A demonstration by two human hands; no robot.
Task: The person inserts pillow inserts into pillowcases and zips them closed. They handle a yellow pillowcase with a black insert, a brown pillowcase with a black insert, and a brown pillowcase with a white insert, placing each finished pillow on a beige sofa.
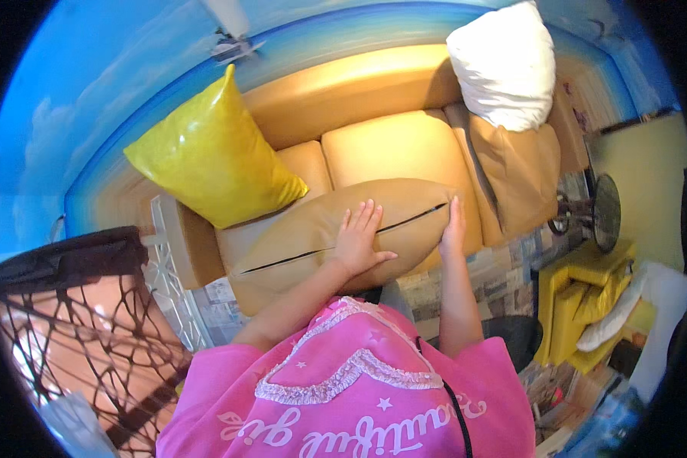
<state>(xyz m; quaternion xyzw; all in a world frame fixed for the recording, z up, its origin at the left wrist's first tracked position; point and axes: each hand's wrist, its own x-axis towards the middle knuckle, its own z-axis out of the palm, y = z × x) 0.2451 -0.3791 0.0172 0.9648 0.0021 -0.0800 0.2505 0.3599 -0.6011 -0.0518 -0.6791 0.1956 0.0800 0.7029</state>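
Observation:
A tan leather-like cushion [297, 229] with a dark zipper [415, 218] along its middle lies in front of me, over the front of a tan sofa [349, 86]. My left hand [362, 237] rests on top of the cushion, fingers apart, palm down across the zipper line. Against the cushion's right end stands my right hand [453, 229], its fingers pointing up beside the zipper's end. Neither hand is closed around anything that I can see.
A shiny yellow pillow [206, 154] leans at the sofa's left end. At the right, a white pillow [504, 68] sits above another tan cushion [521, 166]. Farther right are a standing fan [607, 212] and yellow furniture [578, 275]. A dark lattice panel [68, 297] stands at lower left.

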